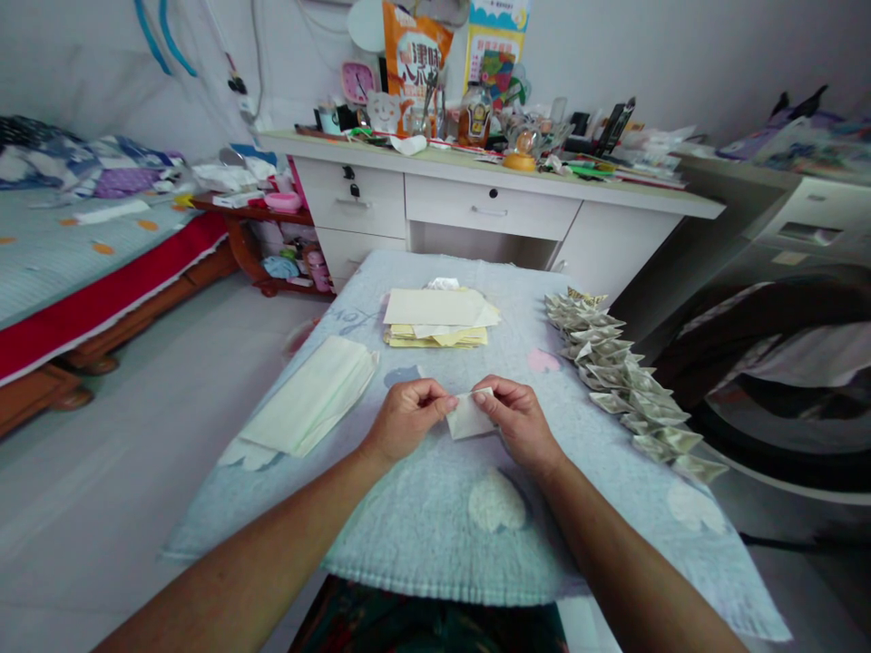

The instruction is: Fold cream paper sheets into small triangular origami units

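A small folded piece of pale paper is held above the middle of the cloth-covered table. My left hand pinches its upper left corner between thumb and fingers. At the other end, my right hand grips the upper right edge, thumb on top. Left of my hands lies a stack of pale paper sheets, slightly fanned. Beyond them sits a pile of cream and yellow paper with a crumpled white bit behind. Along the right side run several pointed folded-paper pieces in tight rows.
A blue cloth with pale shapes covers the table. Behind it stands a white desk loaded with jars, a clock and a snack bag. A front-loading washing machine is close on the right; a bed is at the left.
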`<state>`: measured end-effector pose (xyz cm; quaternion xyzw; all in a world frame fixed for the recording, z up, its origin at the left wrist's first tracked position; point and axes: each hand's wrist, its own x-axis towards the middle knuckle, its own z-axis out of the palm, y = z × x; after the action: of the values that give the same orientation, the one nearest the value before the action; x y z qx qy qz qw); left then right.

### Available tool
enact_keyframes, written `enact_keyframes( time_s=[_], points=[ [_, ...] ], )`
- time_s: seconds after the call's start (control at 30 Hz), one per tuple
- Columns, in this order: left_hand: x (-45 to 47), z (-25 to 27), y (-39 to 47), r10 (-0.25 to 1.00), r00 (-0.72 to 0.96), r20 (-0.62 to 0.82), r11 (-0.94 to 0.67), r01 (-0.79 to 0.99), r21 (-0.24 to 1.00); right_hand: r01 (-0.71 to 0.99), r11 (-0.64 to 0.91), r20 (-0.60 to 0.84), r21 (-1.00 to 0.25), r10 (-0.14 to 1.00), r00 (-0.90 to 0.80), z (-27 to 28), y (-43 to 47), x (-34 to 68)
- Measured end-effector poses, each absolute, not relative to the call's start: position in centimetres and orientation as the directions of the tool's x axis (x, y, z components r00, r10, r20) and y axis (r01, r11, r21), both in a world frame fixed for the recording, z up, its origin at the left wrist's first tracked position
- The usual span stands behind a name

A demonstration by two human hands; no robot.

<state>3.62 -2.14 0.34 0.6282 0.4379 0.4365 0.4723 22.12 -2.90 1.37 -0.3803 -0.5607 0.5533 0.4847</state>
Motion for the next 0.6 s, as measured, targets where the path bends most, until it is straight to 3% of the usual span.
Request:
enact_keyframes(
  time_s=[0.3,0.6],
  points=[
    [4.0,0.69,-2.04,0.948,0.299,0.108,-0.137,0.075,0.988,-0.02,0.117,0.118,-0.993,0.968,-0.222,1.06,-2.89,22.24],
    [3.83,0.46,-1.88,0.963,0.259,0.072,-0.104,0.109,0.989,-0.058,0.082,0.094,-0.995,0.965,-0.245,0.79,-2.83,22.09]
  ],
)
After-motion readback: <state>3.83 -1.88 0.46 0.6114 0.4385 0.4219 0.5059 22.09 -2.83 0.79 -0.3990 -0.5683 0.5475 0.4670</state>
